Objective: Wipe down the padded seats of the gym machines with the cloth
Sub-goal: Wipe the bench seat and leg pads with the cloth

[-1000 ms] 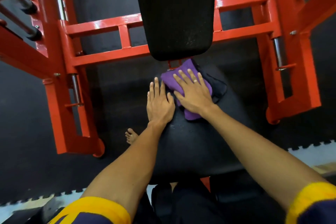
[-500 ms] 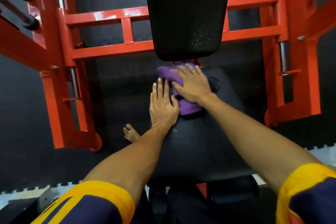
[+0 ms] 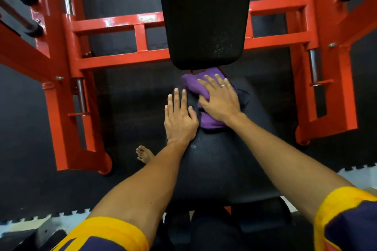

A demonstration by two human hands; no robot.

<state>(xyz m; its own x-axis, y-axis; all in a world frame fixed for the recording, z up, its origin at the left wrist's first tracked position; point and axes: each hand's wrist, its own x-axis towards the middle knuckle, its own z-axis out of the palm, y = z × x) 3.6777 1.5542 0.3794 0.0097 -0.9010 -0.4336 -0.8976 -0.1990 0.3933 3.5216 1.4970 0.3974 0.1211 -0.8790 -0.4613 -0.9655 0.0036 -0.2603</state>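
Nearest the camera: two short sleeves (image 3: pixel 114 232), dark with yellow bands, and both bare forearms extended forward over the seat pad (image 3: pixel 214 171). The pad is black, padded and slightly glossy, with a few pale specks just behind the left wrist.

Left hand (image 3: pixel 180 120): palm down on the left part of the pad, fingers straight and slightly spread, gripping nothing. It lies just beside the cloth; contact between the two cannot be confirmed.

Right hand (image 3: pixel 221 100): palm down on top of the cloth (image 3: pixel 211 123), fingers (image 3: pixel 206 84) extended and fanned, pressing rather than clutching. A ring (image 3: pixel 223 85) is on one finger.

Cloth: purple, soft-looking, bunched and creased under the hand. It sits at the far end of the seat pad, its far edge reaching the gap under the back pad. A dark border shows along its near edge and right side.

Left of the pad, a bare foot (image 3: pixel 143 155) stands on the black floor mat (image 3: pixel 40 138).

Beyond: the black back pad (image 3: pixel 206 16), upright, with pale scuffing near its lower right corner. The red steel frame (image 3: pixel 122 24) runs behind and to both sides, carrying chrome rods.
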